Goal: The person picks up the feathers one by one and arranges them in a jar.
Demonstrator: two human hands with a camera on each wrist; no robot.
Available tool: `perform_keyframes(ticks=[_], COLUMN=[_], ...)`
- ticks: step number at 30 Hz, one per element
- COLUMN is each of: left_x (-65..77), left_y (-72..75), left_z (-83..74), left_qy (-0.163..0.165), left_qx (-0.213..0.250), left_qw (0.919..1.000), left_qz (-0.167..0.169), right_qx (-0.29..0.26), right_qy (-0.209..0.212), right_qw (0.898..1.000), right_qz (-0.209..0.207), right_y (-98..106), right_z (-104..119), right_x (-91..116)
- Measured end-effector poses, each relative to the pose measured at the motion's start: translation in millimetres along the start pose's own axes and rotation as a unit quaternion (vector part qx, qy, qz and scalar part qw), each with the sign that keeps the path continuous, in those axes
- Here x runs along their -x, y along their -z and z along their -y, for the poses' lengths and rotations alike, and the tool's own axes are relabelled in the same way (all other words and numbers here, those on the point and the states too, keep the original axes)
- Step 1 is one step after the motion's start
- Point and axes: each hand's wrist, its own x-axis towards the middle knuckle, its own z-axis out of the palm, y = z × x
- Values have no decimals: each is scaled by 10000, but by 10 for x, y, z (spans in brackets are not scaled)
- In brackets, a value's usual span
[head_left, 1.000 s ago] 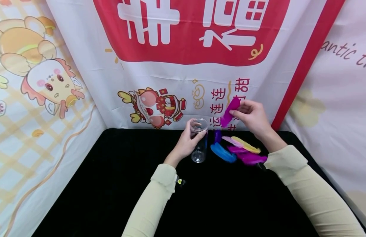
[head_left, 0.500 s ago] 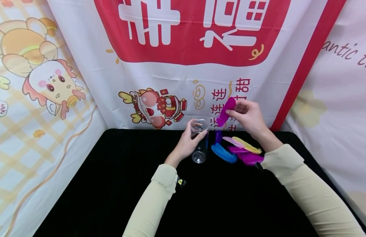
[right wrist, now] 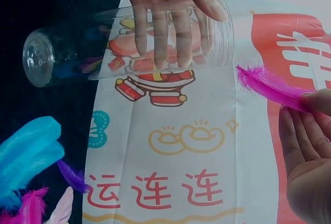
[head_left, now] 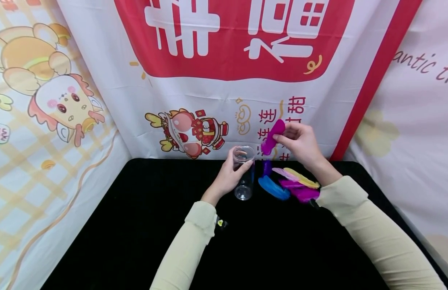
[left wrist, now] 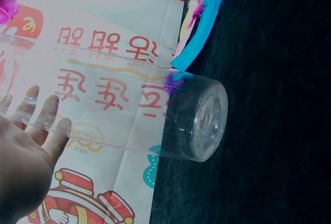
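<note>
My left hand (head_left: 226, 174) grips a clear plastic jar (head_left: 244, 183) near its open top, fingers wrapped round the wall; in the left wrist view the jar (left wrist: 199, 120) shows nothing inside. To its right, my right hand (head_left: 301, 143) pinches a magenta feather (head_left: 273, 137) between thumb and fingers. In the right wrist view that feather (right wrist: 276, 90) points its fluffy end at the jar's mouth, with a gap between them. Below the right hand lie a blue feather (head_left: 273, 188), a purple feather (head_left: 267, 167), a yellow feather (head_left: 304, 179), a pale pink feather (head_left: 284, 173) and magenta feathers (head_left: 303, 194).
A black cloth-covered table (head_left: 245, 249) spans the area under both arms. Behind it hangs a white and red printed banner (head_left: 224, 88). Patterned cloth (head_left: 35, 169) stands at the left, and a pale printed sheet (head_left: 408, 133) at the right.
My right hand has moved left with the magenta feather, closer to the jar's mouth. My left hand and the jar have stayed nearly still.
</note>
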Motion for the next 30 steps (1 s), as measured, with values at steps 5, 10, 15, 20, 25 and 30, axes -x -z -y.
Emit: perform_keyframes(ticks=[5,10,15,20,25,30], left_x=[1,0,-1,2,2,-80], left_y=[1,-8,-8,-4,4,-2], left_z=[4,29,32,18,9,245], left_qy=[5,-1,-45,-51,-33,-144], left_qx=[21,27,52,-25,-67,-54], left_qw=[10000,10000,10000,10000,10000,9999], left_qz=[-13,-46,-13,-1,19,-74], right_qx=[-21,44,-12,-55,52,-16], right_qy=[-19,31,26,22,34,35], right_qw=[10000,9999,9999,9999,10000,9999], right_qz=[-62,-104,-103,-98,16,145], right_y=[-48,-92,-128,-165,-220,-280], right_z=[12,11,-1,-15,-40,-78], right_x=[-4,-10,-16,-19,-11,2])
